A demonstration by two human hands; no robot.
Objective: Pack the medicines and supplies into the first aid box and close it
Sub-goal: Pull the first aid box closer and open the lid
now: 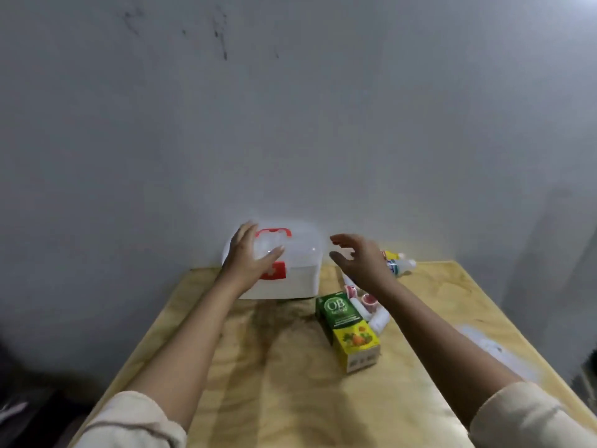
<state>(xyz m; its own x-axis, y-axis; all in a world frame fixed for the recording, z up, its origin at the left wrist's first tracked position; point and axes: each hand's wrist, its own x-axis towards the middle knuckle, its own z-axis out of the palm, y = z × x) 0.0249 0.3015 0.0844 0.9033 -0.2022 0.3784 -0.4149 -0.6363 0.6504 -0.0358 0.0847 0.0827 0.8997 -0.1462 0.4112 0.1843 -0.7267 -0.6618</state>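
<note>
Left hand (250, 258) spread flat against the shut first aid box (274, 263) at the table's (290, 367) far edge | right hand (358, 257) open, empty, just beside it; green carton (347, 331), bottles (399, 261) unpacked | risk: one-sided push could slide the box into the wall.

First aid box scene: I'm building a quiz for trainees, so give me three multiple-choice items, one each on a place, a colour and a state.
1. Where does the green and yellow carton lie?
A. right of the first aid box
B. on top of it
C. inside it

2. What colour is the box's handle?
A. blue
B. red
C. black

3. What is the box's state?
A. lid off
B. tipped over
C. lid shut

Answers:
1 A, it lies on the wooden table.
2 B, red against the clear lid.
3 C, the lid sits down, the left hand against it.
</note>
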